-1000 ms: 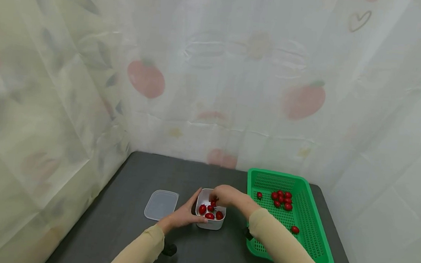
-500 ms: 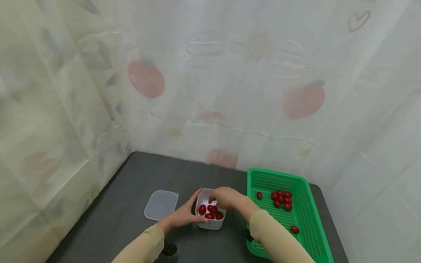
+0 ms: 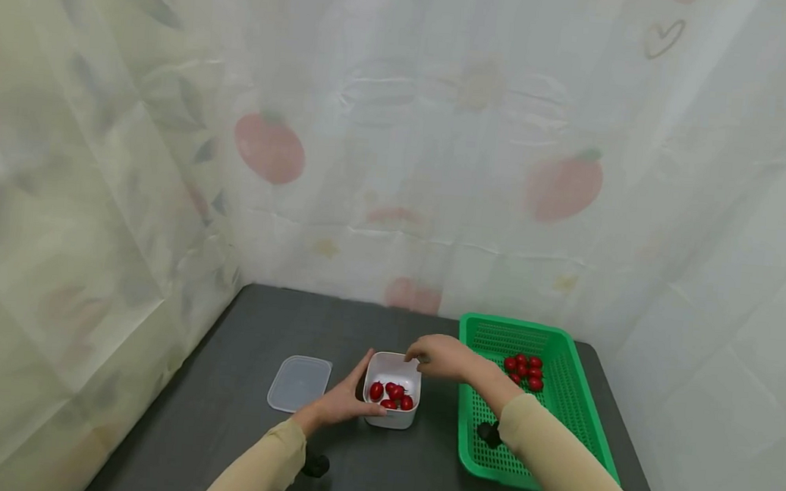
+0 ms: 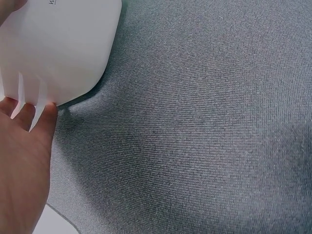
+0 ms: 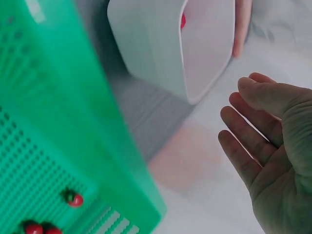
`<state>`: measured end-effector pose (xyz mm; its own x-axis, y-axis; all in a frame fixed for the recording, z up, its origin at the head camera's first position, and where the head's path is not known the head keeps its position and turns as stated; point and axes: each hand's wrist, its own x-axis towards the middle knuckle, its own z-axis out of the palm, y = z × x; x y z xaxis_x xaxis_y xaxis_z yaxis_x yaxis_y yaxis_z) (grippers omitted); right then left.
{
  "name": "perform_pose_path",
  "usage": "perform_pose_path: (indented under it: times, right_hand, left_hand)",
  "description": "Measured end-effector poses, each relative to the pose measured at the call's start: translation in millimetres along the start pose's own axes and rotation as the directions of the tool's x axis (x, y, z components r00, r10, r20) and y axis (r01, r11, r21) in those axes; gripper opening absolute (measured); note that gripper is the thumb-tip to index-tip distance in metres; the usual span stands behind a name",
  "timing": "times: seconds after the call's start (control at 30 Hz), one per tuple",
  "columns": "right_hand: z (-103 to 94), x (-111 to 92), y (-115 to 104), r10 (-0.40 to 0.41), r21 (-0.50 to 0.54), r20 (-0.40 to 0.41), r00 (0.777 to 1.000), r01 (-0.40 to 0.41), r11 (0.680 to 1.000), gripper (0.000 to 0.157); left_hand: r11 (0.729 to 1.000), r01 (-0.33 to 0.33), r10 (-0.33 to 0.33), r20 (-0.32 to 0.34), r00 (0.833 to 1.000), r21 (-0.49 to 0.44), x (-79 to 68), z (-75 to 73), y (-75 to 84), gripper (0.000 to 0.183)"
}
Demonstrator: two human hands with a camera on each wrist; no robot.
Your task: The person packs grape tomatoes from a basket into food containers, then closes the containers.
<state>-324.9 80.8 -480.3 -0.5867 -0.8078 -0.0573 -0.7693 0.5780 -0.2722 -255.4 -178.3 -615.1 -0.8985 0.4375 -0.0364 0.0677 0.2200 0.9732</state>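
Our left hand (image 3: 339,401) grips the white container (image 3: 390,421), tomatoes (image 3: 397,393) inside. Near its rim, our right hand (image 3: 441,355) hangs relaxed, visibly empty. We judge transfer underway; the next pick calls for reaching into the green basket (image 3: 520,324).

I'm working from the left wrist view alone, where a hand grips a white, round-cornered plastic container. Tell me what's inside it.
Observer: Several small, shiny red cherry tomatoes lie at the bottom of the container.
Operator: Report what the right hand is holding.
Observer: Nothing; the right wrist view shows the right hand with no tomato in it.
Operator: Then find me any tomatoes outside the container.
Observer: More lie in a green, rectangular, perforated plastic basket, to the container's right.
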Motion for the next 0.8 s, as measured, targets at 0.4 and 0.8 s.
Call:
perform_pose_path:
  times: [0.4, 0.8]
  right_hand:
    - [-30.2, -59, 37, 0.130, 0.084, -0.055, 0.990, -0.125, 0.989, 0.027]
    - [-24.6, -117, 84, 0.227, 0.062, -0.029, 0.973, -0.225, 0.972, 0.027]
  left_hand:
    - [0.996, 0.049, -0.046, -0.044, 0.998, 0.073, -3.8, -1.8, 4.7, 0.119]
    - [0.997, 0.037, -0.034, -0.043, 0.999, 0.069, -5.4, -1.1, 6.2, 0.113]
